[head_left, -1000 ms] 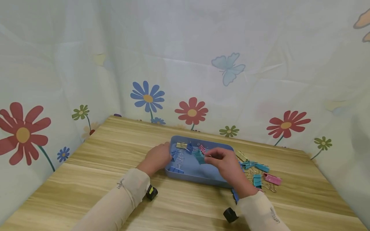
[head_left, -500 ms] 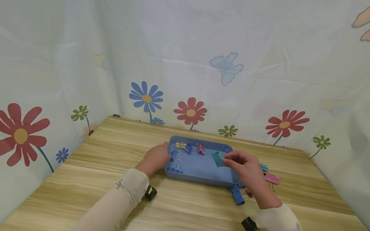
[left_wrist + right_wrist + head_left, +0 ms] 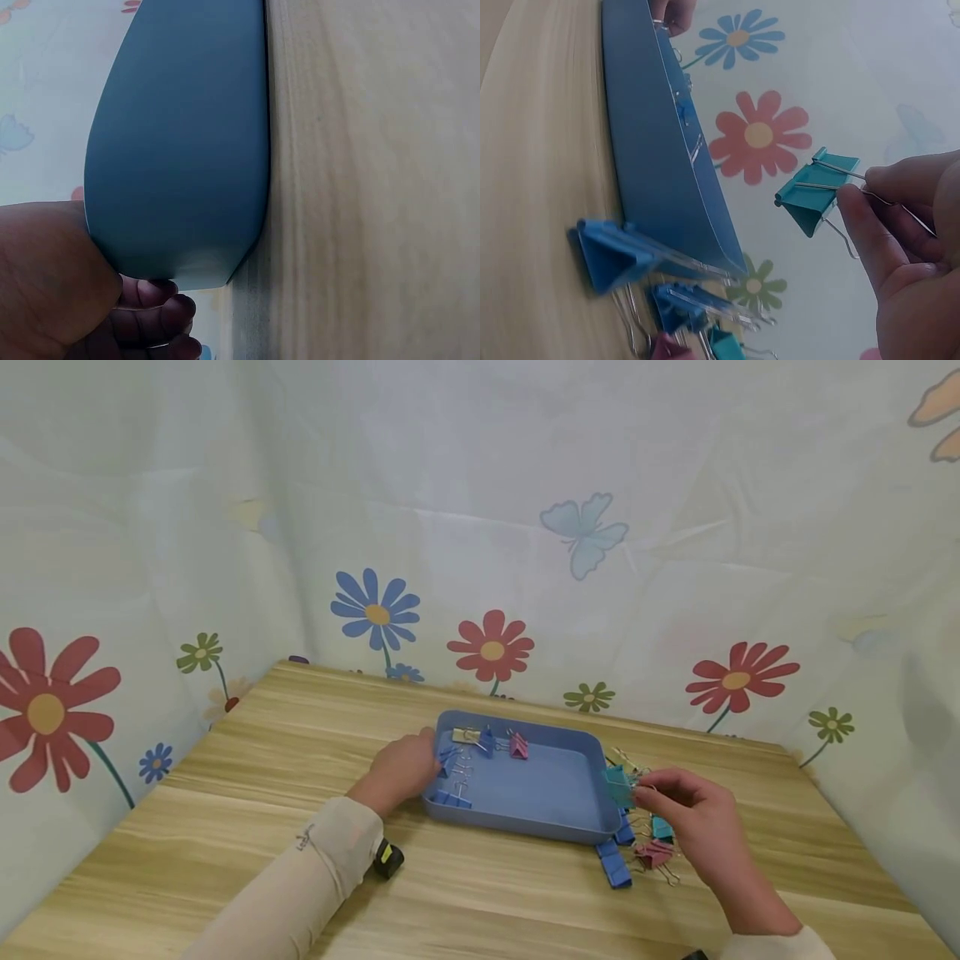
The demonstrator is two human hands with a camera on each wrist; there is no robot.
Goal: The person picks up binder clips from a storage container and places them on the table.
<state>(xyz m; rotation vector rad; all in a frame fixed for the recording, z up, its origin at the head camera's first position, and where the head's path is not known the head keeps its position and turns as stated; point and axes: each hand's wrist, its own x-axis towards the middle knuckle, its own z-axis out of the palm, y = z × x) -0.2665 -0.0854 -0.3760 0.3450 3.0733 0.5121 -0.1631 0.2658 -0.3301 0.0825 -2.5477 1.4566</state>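
My right hand (image 3: 693,814) pinches a teal binder clip (image 3: 817,191) by its wire handles, above the tray's right end in the head view. In the right wrist view thumb and fingertips grip the wires while the clip's body points away from the hand. My left hand (image 3: 401,768) grips the left end of the blue tray (image 3: 517,825), its fingers (image 3: 161,311) curled round the tray's end wall in the left wrist view. Inside the tray lie a gold binder clip (image 3: 467,736), a pink binder clip (image 3: 518,745) and several blue binder clips (image 3: 453,799), grouped toward the left and back.
Right of the tray, a loose pile on the wooden table (image 3: 300,893) includes a blue binder clip (image 3: 615,865), a pink binder clip (image 3: 655,853) and a teal one partly hidden by my right hand. A flowered curtain (image 3: 450,510) hangs behind the table.
My right hand has moved right with the teal binder clip, from over the tray's middle to its right end. The left hand stays at the tray's left end.
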